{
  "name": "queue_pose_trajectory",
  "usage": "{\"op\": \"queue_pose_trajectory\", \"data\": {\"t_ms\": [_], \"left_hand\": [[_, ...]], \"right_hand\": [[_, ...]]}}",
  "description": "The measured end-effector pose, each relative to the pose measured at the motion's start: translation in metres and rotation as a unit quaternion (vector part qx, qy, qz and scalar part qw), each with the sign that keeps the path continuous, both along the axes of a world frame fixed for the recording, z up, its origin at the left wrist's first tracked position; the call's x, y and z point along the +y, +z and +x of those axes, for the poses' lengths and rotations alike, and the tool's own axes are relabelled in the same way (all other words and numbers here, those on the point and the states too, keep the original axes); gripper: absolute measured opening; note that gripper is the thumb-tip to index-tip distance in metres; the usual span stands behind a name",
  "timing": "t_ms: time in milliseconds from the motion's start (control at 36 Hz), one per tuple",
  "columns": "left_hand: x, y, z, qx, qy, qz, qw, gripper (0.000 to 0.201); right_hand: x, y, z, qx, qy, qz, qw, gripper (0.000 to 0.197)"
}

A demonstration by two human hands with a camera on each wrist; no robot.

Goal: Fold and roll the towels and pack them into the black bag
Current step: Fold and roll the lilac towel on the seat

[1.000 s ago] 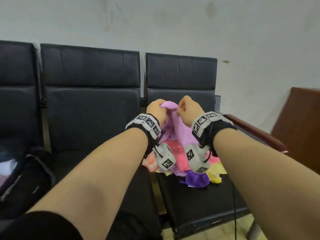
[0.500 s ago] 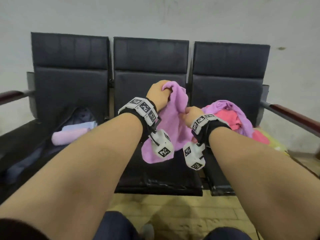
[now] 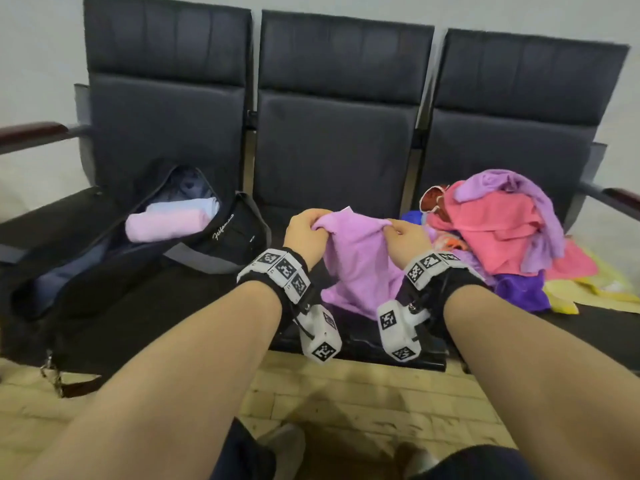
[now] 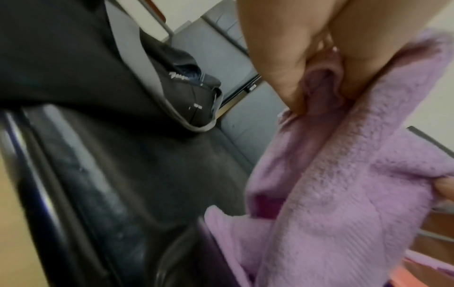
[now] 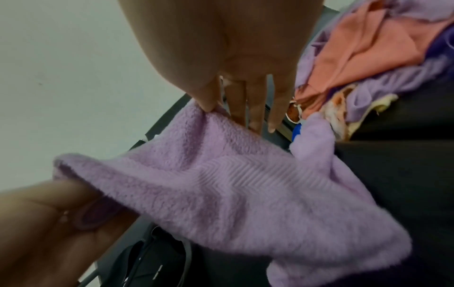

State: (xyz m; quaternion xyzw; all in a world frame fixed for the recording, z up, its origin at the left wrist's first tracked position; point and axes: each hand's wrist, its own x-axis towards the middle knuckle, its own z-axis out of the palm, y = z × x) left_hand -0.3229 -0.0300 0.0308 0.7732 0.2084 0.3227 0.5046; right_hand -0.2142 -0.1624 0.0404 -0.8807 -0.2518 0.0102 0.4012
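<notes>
Since half a second ago, both hands have come down from in front of the middle backrest to low over the middle seat, and the lilac towel (image 3: 360, 271) has come down with them; its upper edge now runs nearly level between the two hands instead of slanting up to the left one.

On the left seat of the bench (image 3: 332, 140) lies the black bag (image 3: 149, 261), unzipped and gaping. Inside it sit a rolled pink towel (image 3: 166, 225) and, just behind and touching it, a rolled pale blue towel (image 3: 194, 205). A gray strap of the bag trails onto the middle seat.

Over the middle seat, the left hand (image 3: 306, 233) grips one top corner of the lilac towel, fingers curled tight around a bunched fold, as the left wrist view shows. The towel hangs down from that edge, and its lower part is crumpled on the seat.

The right hand (image 3: 405, 237) pinches the other top corner between thumb and forefinger; in the right wrist view the remaining fingers (image 5: 255, 108) stretch out straight, clear of the cloth.

On the right seat is a loose pile of towels (image 3: 498, 230): coral on top with a lilac one draped over it, dark purple and yellow ones underneath, spreading toward the armrest.
</notes>
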Motion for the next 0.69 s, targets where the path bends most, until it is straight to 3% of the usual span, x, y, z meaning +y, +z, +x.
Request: {"op": "queue_pose_trajectory", "data": {"t_ms": [278, 361, 444, 556, 694], "left_hand": [[-0.008, -0.069, 0.011, -0.015, 0.002, -0.090, 0.996, 0.038], [-0.005, -0.074, 0.016, 0.004, 0.002, -0.087, 0.996, 0.038], [0.002, -0.071, 0.024, 0.042, -0.019, -0.075, 0.996, 0.057], [0.001, -0.060, 0.018, 0.118, -0.014, -0.006, 0.993, 0.075], [-0.009, -0.057, 0.011, 0.145, -0.116, 0.151, 0.971, 0.063]], "right_hand": [[0.004, -0.058, 0.021, -0.015, -0.047, 0.067, 0.997, 0.034], [0.002, -0.066, 0.020, -0.024, -0.022, 0.094, 0.995, 0.025], [-0.002, -0.072, 0.016, -0.043, 0.031, 0.105, 0.993, 0.020], [-0.007, -0.067, 0.009, -0.067, 0.097, 0.090, 0.989, 0.021], [-0.006, -0.062, -0.006, -0.106, 0.163, 0.039, 0.980, 0.022]]}}
